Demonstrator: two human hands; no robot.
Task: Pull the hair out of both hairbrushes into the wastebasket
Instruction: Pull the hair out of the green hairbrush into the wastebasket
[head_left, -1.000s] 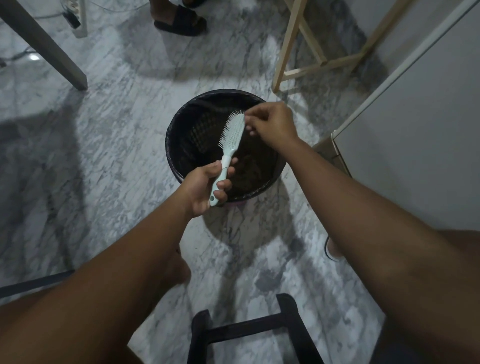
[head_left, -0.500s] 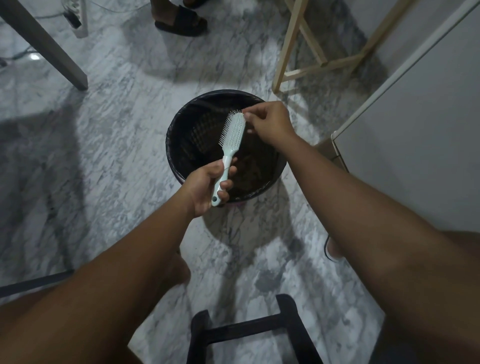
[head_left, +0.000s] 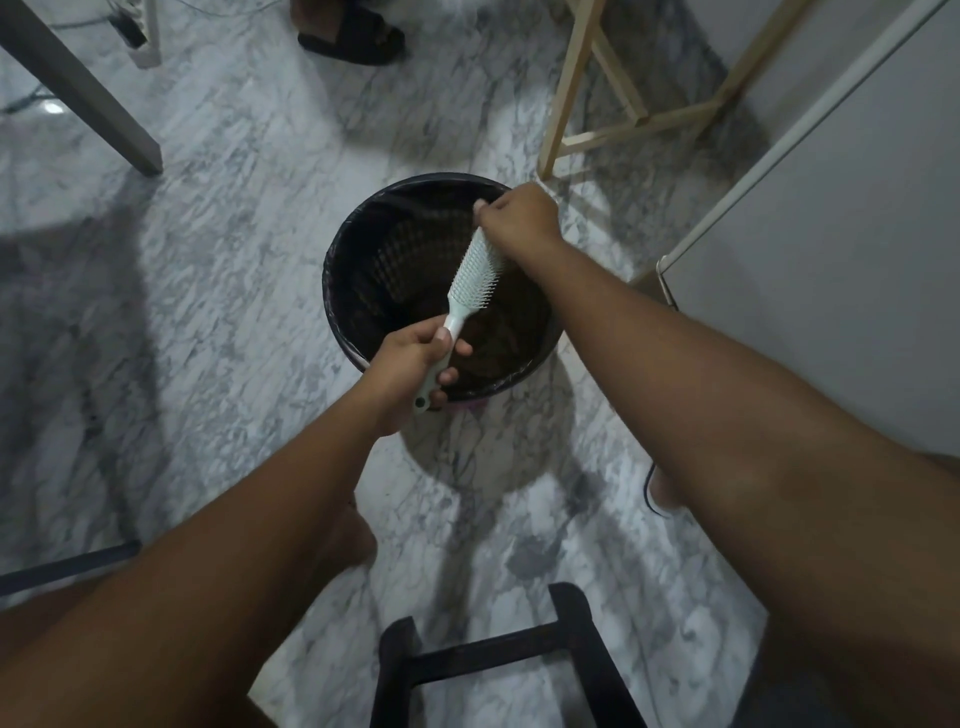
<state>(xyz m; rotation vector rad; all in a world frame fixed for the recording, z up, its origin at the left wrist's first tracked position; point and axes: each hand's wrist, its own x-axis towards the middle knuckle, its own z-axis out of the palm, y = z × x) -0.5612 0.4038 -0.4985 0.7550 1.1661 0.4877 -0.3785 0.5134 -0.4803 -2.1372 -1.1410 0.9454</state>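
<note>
Both hands hang over the black wastebasket (head_left: 343, 244), so loosened hair should drop straight in. The left hand (head_left: 408, 364) clamps its fingers round the pale hairbrush (head_left: 475, 270) handle to steady it. The right hand (head_left: 519, 218) pinches its fingers together at the far tip, presumably on hair too fine to see.

The hairbrush (head_left: 475, 273) is smooth, matt pale-mint plastic. The wastebasket (head_left: 332, 291) has a woven lattice wall lined with thin, glossy black plastic. The floor (head_left: 234, 260) is polished grey-white marble, and the frame (head_left: 566, 88) beyond is pale bare wood.
</note>
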